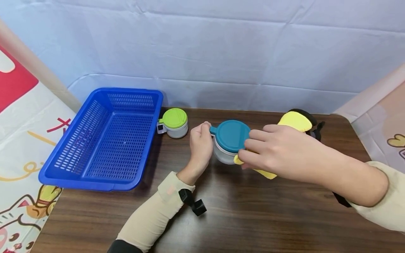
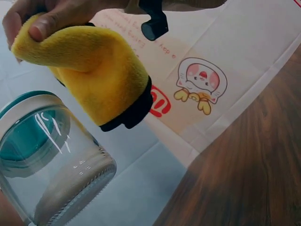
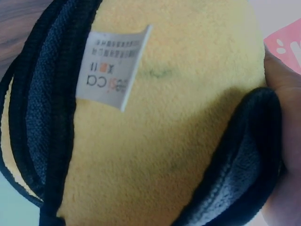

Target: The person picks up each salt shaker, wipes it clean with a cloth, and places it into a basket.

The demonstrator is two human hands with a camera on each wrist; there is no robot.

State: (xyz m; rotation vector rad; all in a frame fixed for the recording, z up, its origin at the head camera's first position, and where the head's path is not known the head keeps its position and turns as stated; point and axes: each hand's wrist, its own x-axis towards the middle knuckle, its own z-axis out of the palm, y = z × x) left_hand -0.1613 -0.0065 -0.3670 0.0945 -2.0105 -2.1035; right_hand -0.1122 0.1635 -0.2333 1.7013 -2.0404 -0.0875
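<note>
From right wrist alone, the cloth (image 3: pixel 150 136) shows lettering (image 3: pixel 104 73).

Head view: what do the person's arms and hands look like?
The left hand and right hand are bare. The left sleeve and right sleeve are cream, with black material further up the left. A blocky black device sits at the left wrist; a black piece partly shows under the right.

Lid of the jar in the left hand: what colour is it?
The lid is teal; the head view shows it best.
</note>
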